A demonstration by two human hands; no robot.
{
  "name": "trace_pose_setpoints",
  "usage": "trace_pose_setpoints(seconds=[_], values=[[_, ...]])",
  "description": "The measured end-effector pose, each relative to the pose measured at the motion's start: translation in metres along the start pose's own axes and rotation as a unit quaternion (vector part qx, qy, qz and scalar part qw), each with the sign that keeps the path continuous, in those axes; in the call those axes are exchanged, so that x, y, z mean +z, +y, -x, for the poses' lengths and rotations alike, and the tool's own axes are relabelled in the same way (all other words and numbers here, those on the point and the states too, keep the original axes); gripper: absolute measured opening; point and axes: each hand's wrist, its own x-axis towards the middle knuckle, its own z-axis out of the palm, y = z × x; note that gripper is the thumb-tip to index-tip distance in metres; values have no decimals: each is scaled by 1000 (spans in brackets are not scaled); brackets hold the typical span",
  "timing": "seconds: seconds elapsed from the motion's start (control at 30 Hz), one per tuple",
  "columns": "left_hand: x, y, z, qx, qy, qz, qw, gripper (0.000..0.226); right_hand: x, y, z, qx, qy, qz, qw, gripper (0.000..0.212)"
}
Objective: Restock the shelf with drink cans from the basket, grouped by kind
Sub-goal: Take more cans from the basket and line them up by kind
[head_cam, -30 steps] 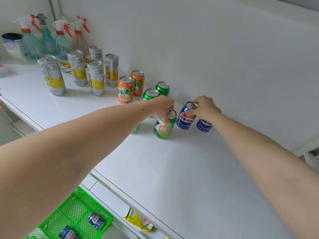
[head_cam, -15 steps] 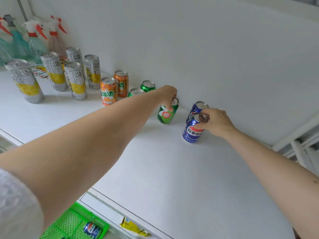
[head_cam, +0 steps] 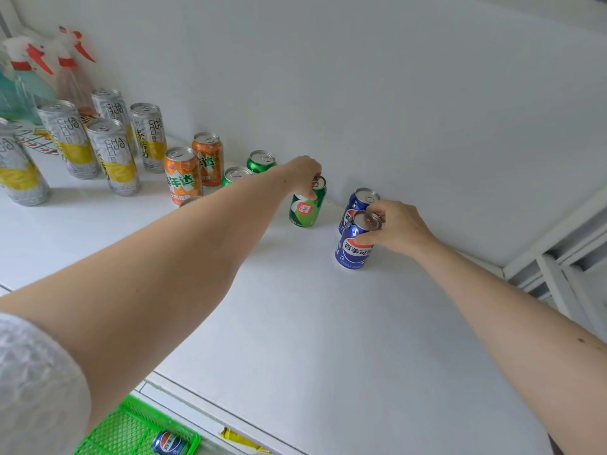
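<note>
On the white shelf (head_cam: 328, 323), my left hand (head_cam: 303, 170) grips the top of a green can (head_cam: 307, 208) standing near the back wall. My right hand (head_cam: 395, 226) holds the rim of a blue cola can (head_cam: 354, 244) standing just in front of a second blue can (head_cam: 359, 200). Two more green cans (head_cam: 261, 160) stand behind my left forearm, beside two orange cans (head_cam: 182, 174). Several tall silver-and-yellow cans (head_cam: 111, 156) fill the far left. The green basket (head_cam: 131, 428) sits below the shelf edge with a blue can (head_cam: 169, 443) inside.
Spray bottles (head_cam: 70, 64) stand at the far left against the wall. A white shelf frame (head_cam: 558, 257) runs along the right side. A yellow packet (head_cam: 241, 440) lies on the level below the shelf edge.
My left hand carried the green can back toward the wall. My right hand moved its blue can forward, setting it in front of the other blue can. The view shifted right.
</note>
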Motion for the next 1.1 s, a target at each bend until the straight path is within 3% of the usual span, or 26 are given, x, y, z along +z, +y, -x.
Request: trace_pose_setpoints(seconds=[0.57, 0.87, 1.1], values=[[14, -5, -4, 7, 9, 0, 1000, 40, 12, -6, -1, 14, 26, -26, 999, 35], [20, -11, 13, 8, 11, 57, 998, 66, 15, -10, -3, 25, 26, -23, 999, 38], [19, -7, 55, 22, 60, 53, 997, 62, 14, -17, 4, 34, 23, -13, 999, 41]])
